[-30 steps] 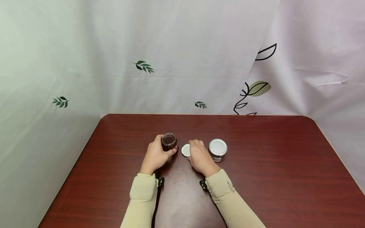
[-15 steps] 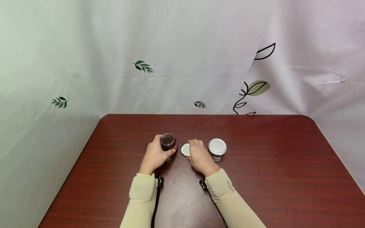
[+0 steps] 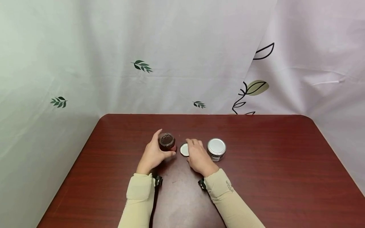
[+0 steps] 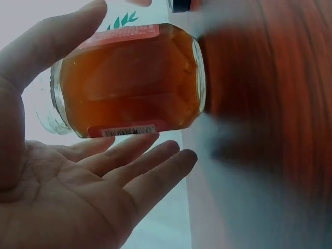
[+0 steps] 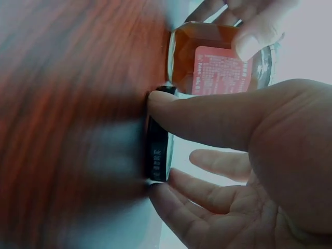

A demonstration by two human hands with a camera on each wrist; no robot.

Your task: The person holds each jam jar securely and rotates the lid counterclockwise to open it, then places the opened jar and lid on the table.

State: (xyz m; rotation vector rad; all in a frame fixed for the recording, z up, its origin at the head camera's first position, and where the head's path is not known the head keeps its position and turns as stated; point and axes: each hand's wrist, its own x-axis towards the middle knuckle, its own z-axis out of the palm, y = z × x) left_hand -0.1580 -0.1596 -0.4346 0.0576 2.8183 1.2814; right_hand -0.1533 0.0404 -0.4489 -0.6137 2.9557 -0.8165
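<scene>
An uncapped glass jar (image 3: 167,142) of amber-brown contents stands upright on the table, its red label (image 5: 220,70) turned toward the right wrist view. My left hand (image 3: 153,155) is spread around its left and near sides. In the left wrist view those fingers (image 4: 150,168) are nearly straight and the thumb overlaps the jar's upper part. Just right of the jar, a jar lid (image 3: 184,150) lies with its white inside up. My right hand (image 3: 200,157) pinches the lid's dark rim (image 5: 158,150) between thumb and fingertips, low at the tabletop, covering its right part.
Close to the right of my right hand stands a second jar (image 3: 216,148), wider, with a silver lid on. The reddish-brown wooden table (image 3: 271,164) ends at the back against a pale curtain (image 3: 176,47) printed with leaves.
My left hand has loosened from the jar, its fingers and thumb spreading apart. The jar stays upright in place. My right hand keeps hold of the lid almost unmoved.
</scene>
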